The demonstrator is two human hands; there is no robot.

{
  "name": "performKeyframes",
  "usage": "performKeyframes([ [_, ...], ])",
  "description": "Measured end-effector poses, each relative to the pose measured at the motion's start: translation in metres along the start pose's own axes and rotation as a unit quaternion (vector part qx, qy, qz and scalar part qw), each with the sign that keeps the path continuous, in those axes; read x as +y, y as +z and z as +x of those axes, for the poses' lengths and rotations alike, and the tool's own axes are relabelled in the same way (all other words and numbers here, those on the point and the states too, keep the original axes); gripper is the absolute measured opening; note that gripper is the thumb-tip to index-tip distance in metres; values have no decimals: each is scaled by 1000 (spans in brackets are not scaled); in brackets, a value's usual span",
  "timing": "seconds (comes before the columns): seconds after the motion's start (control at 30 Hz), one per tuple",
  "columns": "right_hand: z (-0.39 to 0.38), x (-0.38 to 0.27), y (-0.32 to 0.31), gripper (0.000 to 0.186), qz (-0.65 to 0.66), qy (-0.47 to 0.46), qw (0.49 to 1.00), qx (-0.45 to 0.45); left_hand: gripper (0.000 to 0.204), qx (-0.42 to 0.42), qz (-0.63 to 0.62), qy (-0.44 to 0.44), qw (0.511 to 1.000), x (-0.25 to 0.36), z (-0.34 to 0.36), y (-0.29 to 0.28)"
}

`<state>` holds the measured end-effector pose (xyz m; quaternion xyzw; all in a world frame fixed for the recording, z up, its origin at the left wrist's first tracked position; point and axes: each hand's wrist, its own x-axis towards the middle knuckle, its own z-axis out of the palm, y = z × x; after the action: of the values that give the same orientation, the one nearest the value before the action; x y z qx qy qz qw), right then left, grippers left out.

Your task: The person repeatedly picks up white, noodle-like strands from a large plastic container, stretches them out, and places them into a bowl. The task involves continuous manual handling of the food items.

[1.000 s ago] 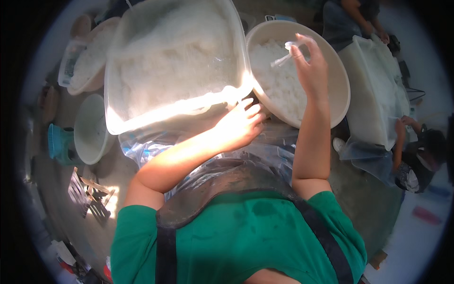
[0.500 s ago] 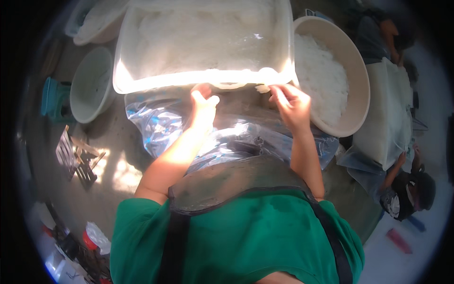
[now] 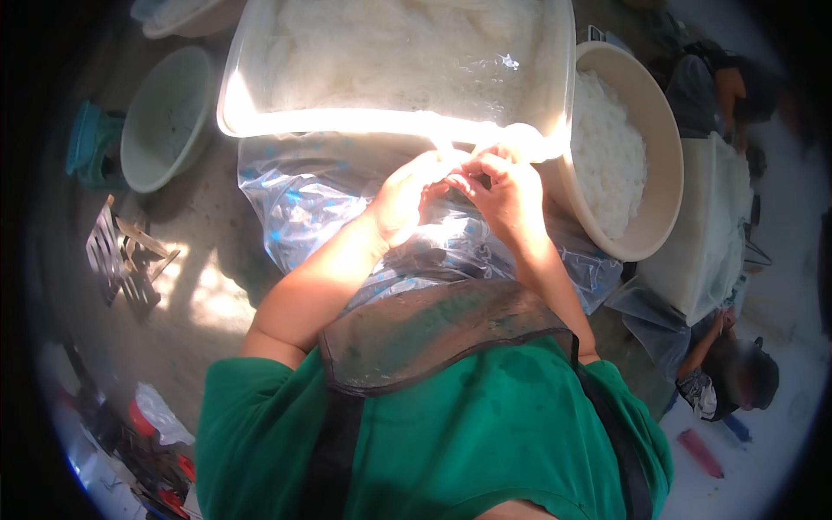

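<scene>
My left hand [image 3: 409, 198] and my right hand [image 3: 510, 192] meet just in front of a big translucent tub [image 3: 234, 113]. Fingertips of both hands are pinched close together. Bright glare washes out whatever lies between them, so I cannot make it out. Inside the tub is a cloudy, whitish mass [image 3: 390, 61] that looks wet. The tub's sunlit front rim runs right behind my fingers. Below my hands, a clear plastic sheet with blue marks [image 3: 303, 208] hangs in folds over my front.
On the right stands a beige basin [image 3: 663, 182] of white, stringy stuff [image 3: 609, 156], beside a white block-like container [image 3: 693, 234]. Another person [image 3: 737, 373] is at the far right. At left are a pale green basin [image 3: 139, 147], a teal stool-like object [image 3: 87, 143] and a slatted wooden piece [image 3: 108, 247].
My left hand has moved right, off the tub's rim, to meet my right hand. The right hand, which held a small pale piece, has shifted slightly left. The view has shifted a little.
</scene>
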<state>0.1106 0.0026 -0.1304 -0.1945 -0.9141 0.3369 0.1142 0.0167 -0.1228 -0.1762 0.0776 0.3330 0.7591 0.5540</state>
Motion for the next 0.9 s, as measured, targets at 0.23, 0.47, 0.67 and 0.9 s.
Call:
performKeyframes([
  [0.23,-9,-18,-35,20,460,144,859,-170,12,-50,14,74,996,32,-6,27],
  [0.47,-11,-22,-43,21,490,134,849,-148,11,-22,31,75,996,36,-10,33],
  [0.67,-3,-2,-37,36,700,119,699,-91,42,-25,5,76,997,34,-12,43],
  [0.9,0,-19,-42,27,158,116,977,-81,51,-86,28,63,994,25,-13,33],
])
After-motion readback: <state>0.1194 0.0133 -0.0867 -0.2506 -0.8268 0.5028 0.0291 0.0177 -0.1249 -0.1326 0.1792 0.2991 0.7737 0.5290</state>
